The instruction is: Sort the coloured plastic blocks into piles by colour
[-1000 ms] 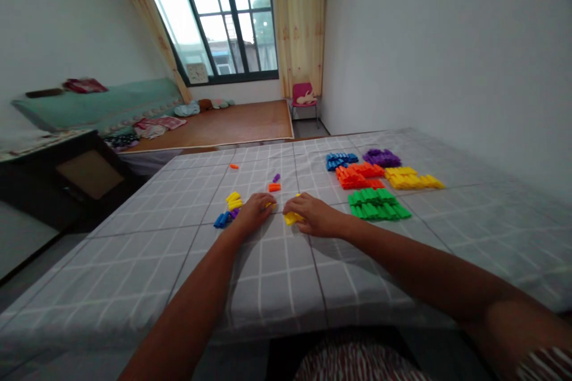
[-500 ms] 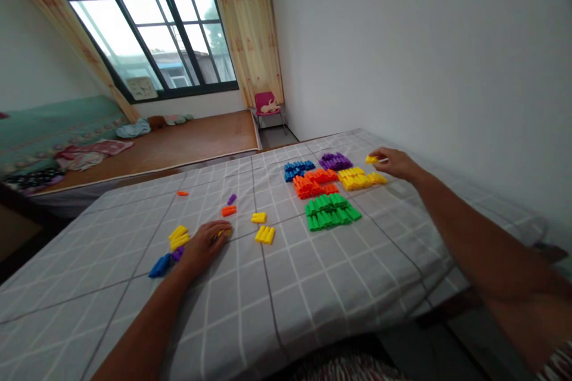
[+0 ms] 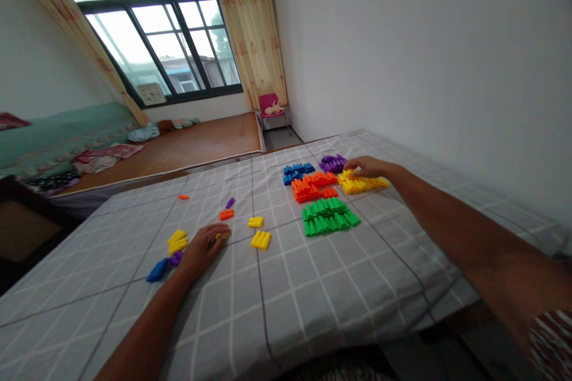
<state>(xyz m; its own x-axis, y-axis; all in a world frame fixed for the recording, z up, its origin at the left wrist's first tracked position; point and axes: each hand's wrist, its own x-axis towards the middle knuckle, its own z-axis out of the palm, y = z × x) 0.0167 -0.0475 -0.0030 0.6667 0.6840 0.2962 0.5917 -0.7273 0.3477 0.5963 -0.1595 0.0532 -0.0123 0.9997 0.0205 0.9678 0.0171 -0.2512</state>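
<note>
I have the right hand (image 3: 369,167) down on the left end of the yellow pile (image 3: 365,184), just beside the purple pile (image 3: 331,162); half a second ago it hung off to the right with a yellow piece pinched in its fingertips. I take that to mean the yellow I carried is now against, or among, pieces of its own colour, though the fingertips are lost against the pile, so I cannot tell whether that grip is clamped on the piece or already apart. The left hand (image 3: 207,244) has barely shifted: it rests on the surface (image 3: 308,297), its grip curled in round a small yellow bit (image 3: 222,236). Between the hands, a yellow pair (image 3: 255,222) and a yellow trio (image 3: 261,240) lie where they were, near each other and well apart from the yellow pile. Beyond the left hand I see an orange bundle (image 3: 227,214) with a purple tube (image 3: 230,203) just behind it; to its left sit other yellow pieces (image 3: 177,242) and a blue bundle (image 3: 158,270). The green pile (image 3: 330,218), orange pile (image 3: 307,189) and blue pile (image 3: 297,173) look unchanged.
</note>
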